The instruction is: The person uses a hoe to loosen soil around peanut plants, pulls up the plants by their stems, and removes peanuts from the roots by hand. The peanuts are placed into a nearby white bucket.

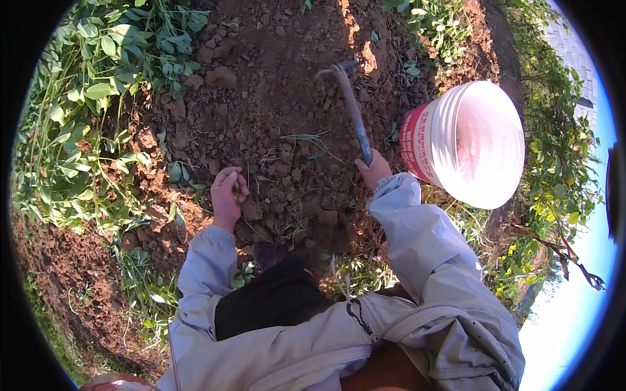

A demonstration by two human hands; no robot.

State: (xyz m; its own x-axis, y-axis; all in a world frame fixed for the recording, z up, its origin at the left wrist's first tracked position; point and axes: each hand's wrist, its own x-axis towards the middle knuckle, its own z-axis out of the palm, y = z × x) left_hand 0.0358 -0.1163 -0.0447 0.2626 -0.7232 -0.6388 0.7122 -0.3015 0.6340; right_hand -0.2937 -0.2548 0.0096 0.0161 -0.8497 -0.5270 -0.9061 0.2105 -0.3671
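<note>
My right hand (374,169) grips the lower end of a short-handled hand hoe (353,108). Its slim grey handle points away from me, and its head, with a curved prong on one side, lies against the loose brown soil (274,112). To the left, my left hand (227,196) is raised just over the clods. The fingers curl around a small brownish thing (236,189), mostly hidden and too small to name. A few torn green stems (308,138) lie on the soil between my hands.
A white plastic bucket (435,132) with a red printed band stands beside my right forearm, its mouth towards me. Leafy green plants (98,93) fill the left side. More foliage (552,161) grows beyond the bucket. My dark shoe (270,255) rests on the soil below my hands.
</note>
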